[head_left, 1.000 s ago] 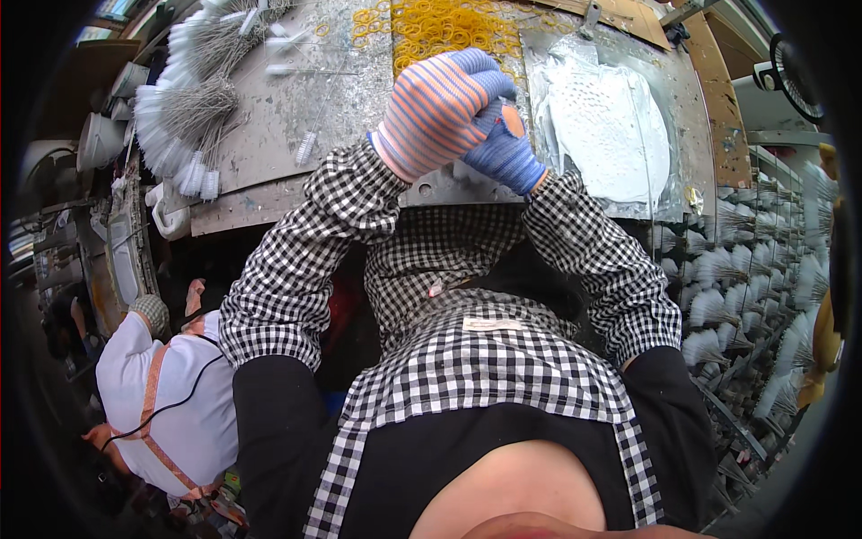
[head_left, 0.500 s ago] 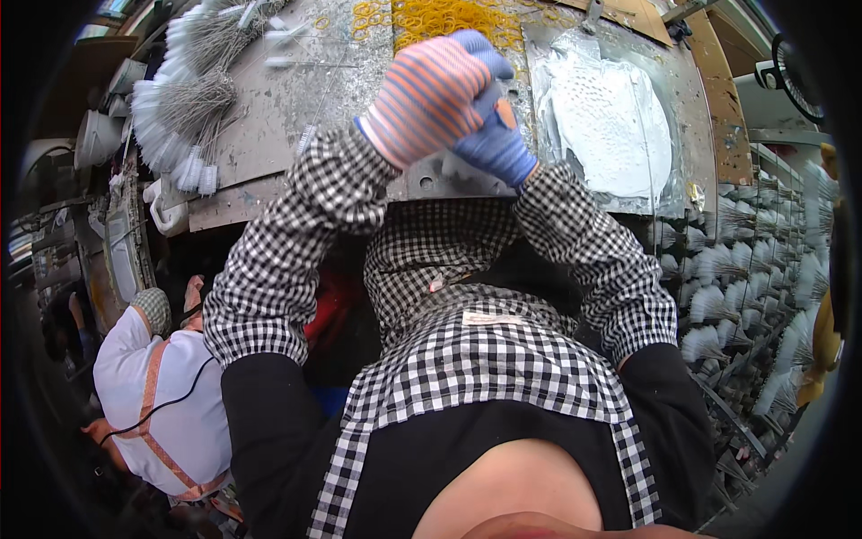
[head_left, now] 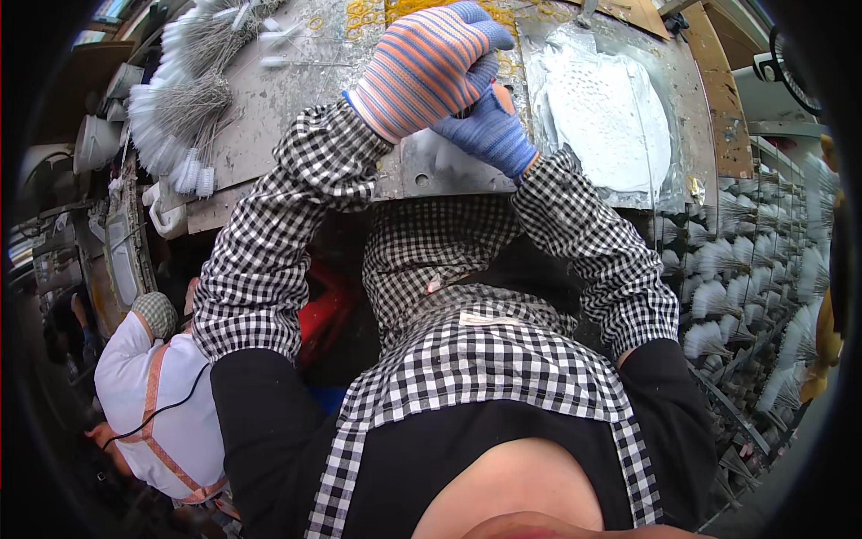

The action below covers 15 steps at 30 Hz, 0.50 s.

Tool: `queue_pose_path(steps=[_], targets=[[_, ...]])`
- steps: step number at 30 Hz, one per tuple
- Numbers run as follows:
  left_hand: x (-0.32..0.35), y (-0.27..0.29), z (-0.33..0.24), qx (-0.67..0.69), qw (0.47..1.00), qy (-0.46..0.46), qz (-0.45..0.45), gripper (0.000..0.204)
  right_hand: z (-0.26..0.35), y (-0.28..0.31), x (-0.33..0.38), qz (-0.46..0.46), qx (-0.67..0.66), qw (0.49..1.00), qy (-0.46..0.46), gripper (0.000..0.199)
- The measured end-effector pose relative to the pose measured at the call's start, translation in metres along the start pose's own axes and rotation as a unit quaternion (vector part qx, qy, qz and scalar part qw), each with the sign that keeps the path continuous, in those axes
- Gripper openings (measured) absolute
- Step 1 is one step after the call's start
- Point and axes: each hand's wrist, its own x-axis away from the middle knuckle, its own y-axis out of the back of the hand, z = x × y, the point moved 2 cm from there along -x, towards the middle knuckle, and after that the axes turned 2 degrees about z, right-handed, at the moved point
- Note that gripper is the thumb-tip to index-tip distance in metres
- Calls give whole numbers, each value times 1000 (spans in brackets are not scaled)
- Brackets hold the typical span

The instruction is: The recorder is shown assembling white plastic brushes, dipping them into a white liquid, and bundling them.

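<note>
My left hand (head_left: 429, 70), in an orange and blue striped knit glove, is closed with its fingers curled over my right hand. My right hand (head_left: 492, 133) wears a blue glove with a bare thumb tip or fingertip showing, and its fingers are closed too. The two hands meet above the near part of the worktable. A small dark bit shows between them, but whatever they hold is hidden. Beyond them lies a heap of yellow rings (head_left: 366, 13), partly covered by my left hand. Right of my hands, a slab of white paste (head_left: 606, 117) fills a shallow tray.
Bundles of white-bristled wire brushes (head_left: 184, 117) lie at the worktable's (head_left: 269, 153) left side. Racks of similar brushes (head_left: 718, 260) stand at right. A cardboard strip (head_left: 718, 90) edges the table there. At lower left another person (head_left: 166, 409) in white is close by.
Both hands have shifted slightly left and toward me, still together. My left hand has turned, showing more of its back. A thin brush near my left sleeve is no longer visible.
</note>
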Motion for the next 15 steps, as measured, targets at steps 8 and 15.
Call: queue_pose_path(steps=[8,15], targets=[[18,3,-40,39,998,33,47,19,-14,5,23,-29,159,970,179,31],[-10,31,-36,23,998,48,38,21,18,1,3,-47,120,980,153,37]])
